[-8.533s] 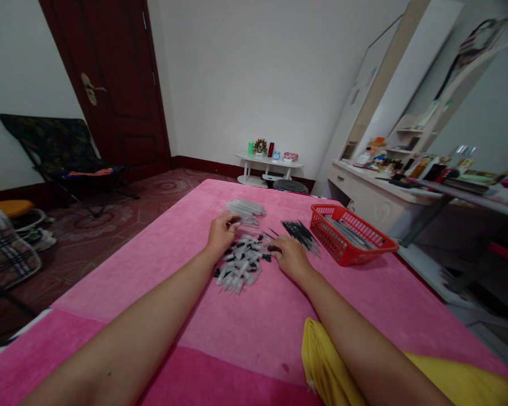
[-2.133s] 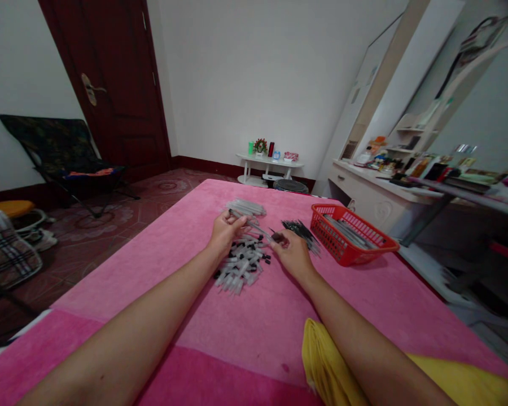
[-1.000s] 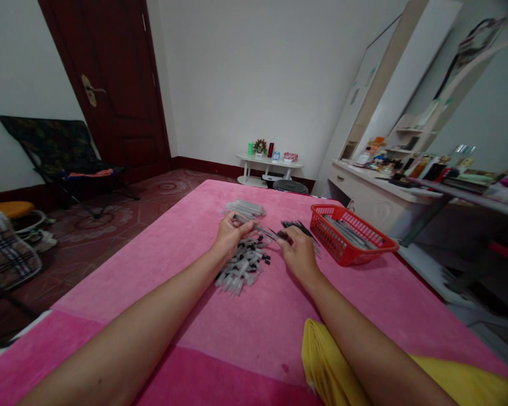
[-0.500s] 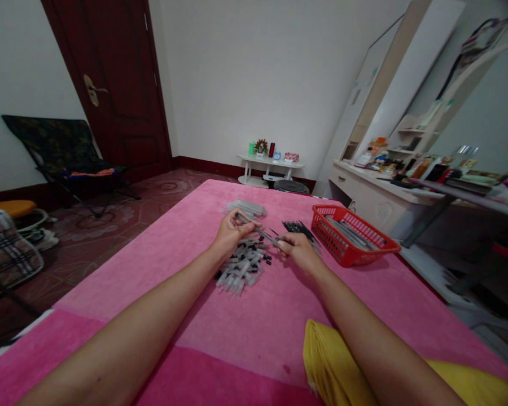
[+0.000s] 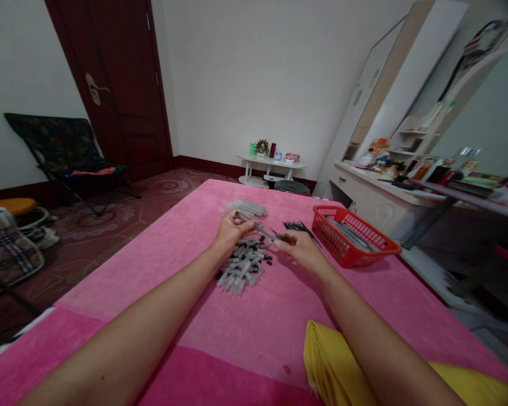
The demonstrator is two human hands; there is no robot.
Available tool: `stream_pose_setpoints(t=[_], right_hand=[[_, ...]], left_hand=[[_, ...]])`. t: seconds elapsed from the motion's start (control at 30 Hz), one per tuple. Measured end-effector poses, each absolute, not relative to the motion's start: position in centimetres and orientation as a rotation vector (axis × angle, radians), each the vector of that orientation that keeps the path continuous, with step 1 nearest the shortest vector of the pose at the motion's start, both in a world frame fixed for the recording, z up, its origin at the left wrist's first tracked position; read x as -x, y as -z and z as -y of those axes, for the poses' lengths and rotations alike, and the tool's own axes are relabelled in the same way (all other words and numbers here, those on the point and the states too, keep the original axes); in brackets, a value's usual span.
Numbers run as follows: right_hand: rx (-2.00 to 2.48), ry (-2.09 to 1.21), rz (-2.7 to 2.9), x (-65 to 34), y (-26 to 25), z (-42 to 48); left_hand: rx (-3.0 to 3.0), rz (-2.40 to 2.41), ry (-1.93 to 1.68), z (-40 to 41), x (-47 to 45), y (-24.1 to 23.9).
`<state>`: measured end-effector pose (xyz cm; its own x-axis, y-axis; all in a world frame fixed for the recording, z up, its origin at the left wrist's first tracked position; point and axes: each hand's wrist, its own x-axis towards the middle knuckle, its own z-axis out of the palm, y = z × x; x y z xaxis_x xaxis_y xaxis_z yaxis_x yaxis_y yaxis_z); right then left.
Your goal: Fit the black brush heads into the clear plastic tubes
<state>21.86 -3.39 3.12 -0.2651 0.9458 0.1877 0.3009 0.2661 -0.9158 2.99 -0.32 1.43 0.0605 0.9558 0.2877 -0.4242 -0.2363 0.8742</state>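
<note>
My left hand (image 5: pixel 229 232) is closed round a clear pen barrel (image 5: pixel 254 225) that slants towards my right hand (image 5: pixel 300 248). The right hand pinches a thin dark refill at the barrel's near end. Both hands hover over a heap of small clear and black pen parts (image 5: pixel 242 266) on the pink cloth (image 5: pixel 254 327). A bundle of clear barrels (image 5: pixel 249 207) lies just beyond the left hand. Several black refills (image 5: pixel 298 227) lie beyond the right hand.
A red plastic basket (image 5: pixel 353 242) with finished pens sits at the right of the pink surface. A yellow cloth (image 5: pixel 322 361) lies by my right forearm. A white dresser (image 5: pixel 376 192) stands to the right, a folding chair (image 5: pixel 63 160) and dark door at left.
The left hand lifted a clear barrel from the far bundle. The right hand took a thin refill from the black pile and brought it to the barrel's end.
</note>
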Motion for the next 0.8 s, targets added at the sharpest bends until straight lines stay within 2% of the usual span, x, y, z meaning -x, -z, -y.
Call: stream_pose_setpoints(t=[0.13, 0.37, 0.47, 0.6, 0.8], right_hand=[[1.194, -0.748, 1.853, -21.9, -2.6, 3.1], [1.171, -1.006, 1.831, -20.9, -3.1, 4.1], [1.157, -0.962, 1.902, -20.4, -3.9, 4.3], [1.273, -0.603, 1.842, -23.0, -5.5, 3.1], [1.779, 0.236, 1.554, -31.1, -7.2, 1.7]], left_hand=[[-1.141, -0.637, -1.451, 0.9, -3.2, -1.6], [-1.215, -0.582, -1.376, 1.6, -3.5, -2.1], [-1.316, -0.597, -1.318, 1.3, -4.0, -2.3], [-1.531, -0.726, -1.376, -0.7, -2.5, -1.5], [-1.924, -1.111, -1.349, -4.3, 2.0, 2.1]])
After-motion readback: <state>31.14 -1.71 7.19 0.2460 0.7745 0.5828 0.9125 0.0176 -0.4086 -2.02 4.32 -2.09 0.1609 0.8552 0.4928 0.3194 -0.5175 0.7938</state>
